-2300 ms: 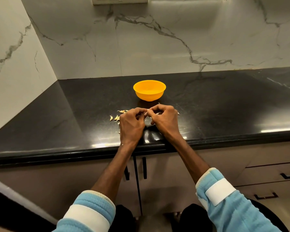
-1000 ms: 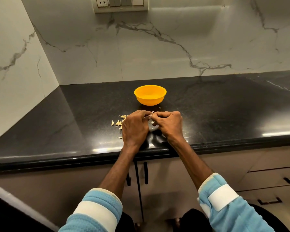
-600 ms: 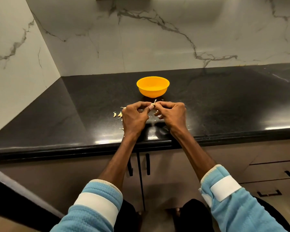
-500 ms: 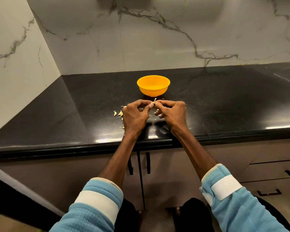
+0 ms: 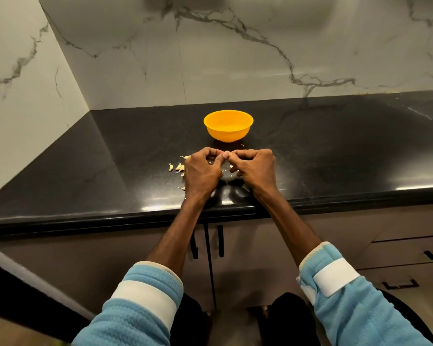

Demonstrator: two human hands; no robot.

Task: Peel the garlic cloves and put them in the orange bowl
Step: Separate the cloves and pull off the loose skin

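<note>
The orange bowl (image 5: 228, 126) stands on the black countertop (image 5: 335, 151), just beyond my hands. My left hand (image 5: 200, 174) and my right hand (image 5: 256, 171) meet fingertip to fingertip above the counter, both pinching one small garlic clove (image 5: 226, 154) that is mostly hidden by my fingers. Several unpeeled garlic cloves (image 5: 177, 166) lie in a loose cluster on the counter to the left of my left hand. Small bits of garlic skin (image 5: 231, 167) lie under and between my hands.
Marble walls meet in a corner at the left and back of the counter. The counter's front edge (image 5: 135, 216) runs just below my wrists, with cabinet doors and handles (image 5: 220, 240) beneath. Drawers (image 5: 410, 255) sit at the lower right.
My hands stay together on the clove, and the fingers have shifted slightly around it. The camera has tilted a little, so the bowl sits higher in view than a second ago.
</note>
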